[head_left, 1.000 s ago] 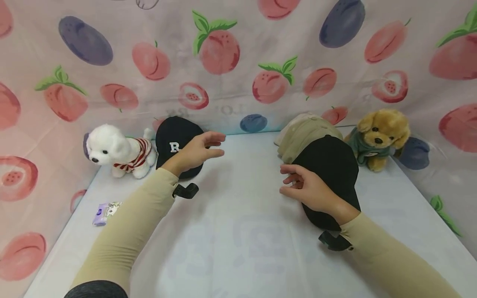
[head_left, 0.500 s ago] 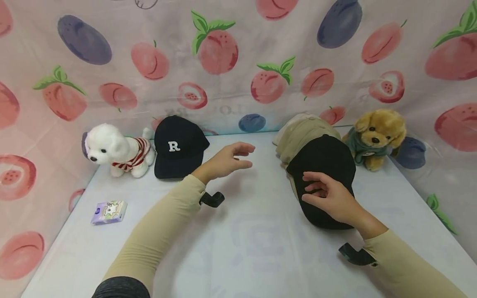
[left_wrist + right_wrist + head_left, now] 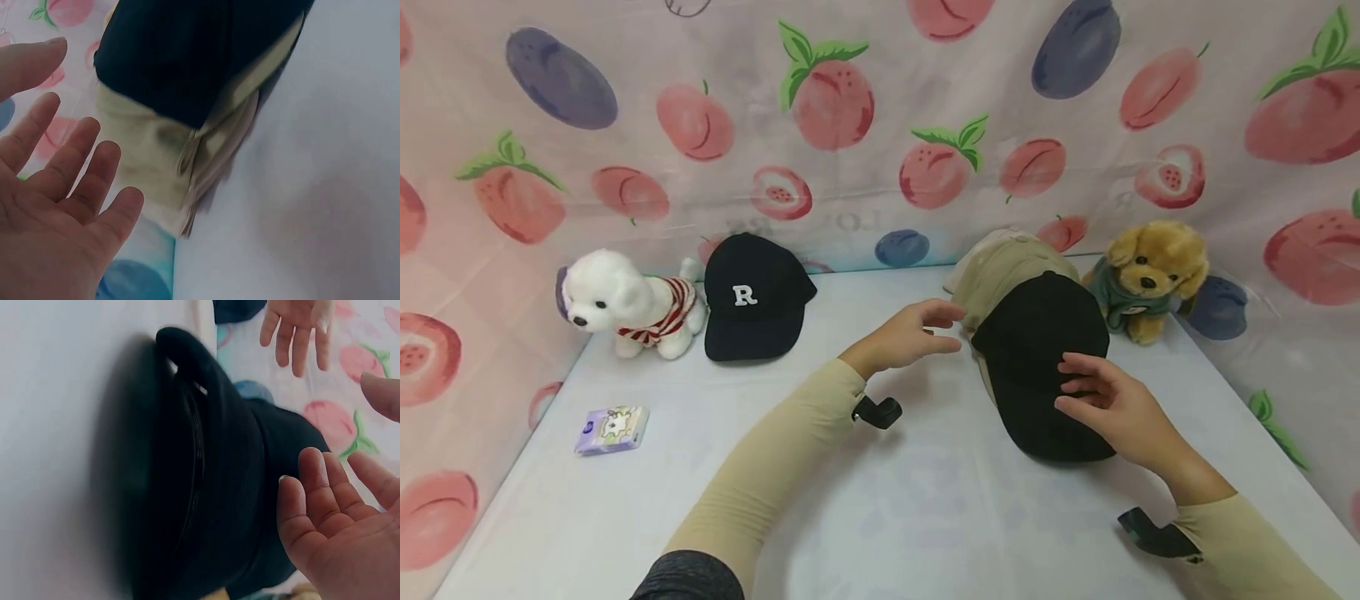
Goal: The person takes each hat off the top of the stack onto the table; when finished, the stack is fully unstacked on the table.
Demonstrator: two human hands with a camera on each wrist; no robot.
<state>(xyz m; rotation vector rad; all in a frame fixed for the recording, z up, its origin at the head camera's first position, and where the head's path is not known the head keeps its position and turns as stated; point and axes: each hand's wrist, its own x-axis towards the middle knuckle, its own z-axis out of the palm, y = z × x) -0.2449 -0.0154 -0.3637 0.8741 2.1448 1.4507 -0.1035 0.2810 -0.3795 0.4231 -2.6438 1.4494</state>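
Well, the plain black cap (image 3: 1027, 360) looks domed and matte, probably cotton.

L hand (image 3: 912, 337) + R hand (image 3: 1131, 417) nr blk cap (image 3: 1033, 367), beige caps (image 3: 1011, 275) behind at table's (image 3: 917, 492) back edge; white toy dog (image 3: 643, 304) nr back L corner.

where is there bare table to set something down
Bare table: between the left sleeve and right sleeve, and in front of the purple pack. Crowded: far right, where the black cap, beige caps and brown plush dog bunch up.
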